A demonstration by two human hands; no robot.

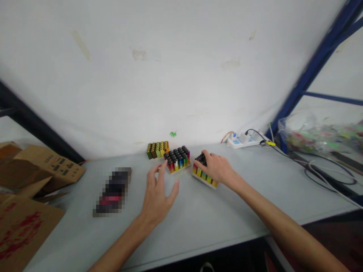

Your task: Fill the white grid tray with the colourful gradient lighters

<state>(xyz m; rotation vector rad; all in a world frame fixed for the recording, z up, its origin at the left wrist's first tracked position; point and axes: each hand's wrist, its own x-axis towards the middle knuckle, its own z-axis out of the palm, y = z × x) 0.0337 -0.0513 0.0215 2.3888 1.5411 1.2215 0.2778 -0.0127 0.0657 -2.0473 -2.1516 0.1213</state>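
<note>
My left hand (159, 196) hovers over the table with its fingers spread and holds nothing. Its fingertips come close to the middle tray (177, 170), which is filled with small upright cylinders (180, 162) in many colours with black tops. On the right, my right hand (217, 166) is closed over the black-topped cylinders (203, 175) in a second pale tray (204, 183), which sits at an angle. The fingers and thumb are at the tops, and the hand hides part of that tray. Behind the middle tray stands a block of gold and black cylinders (158, 150).
A blurred-out dark flat object (112, 192) lies on the grey table (181, 230) at left. Open cardboard boxes (42, 162) crowd the left edge. A white power strip (245, 139) with cables and clear plastic bags (317, 132) are at right, by a blue frame (309, 70).
</note>
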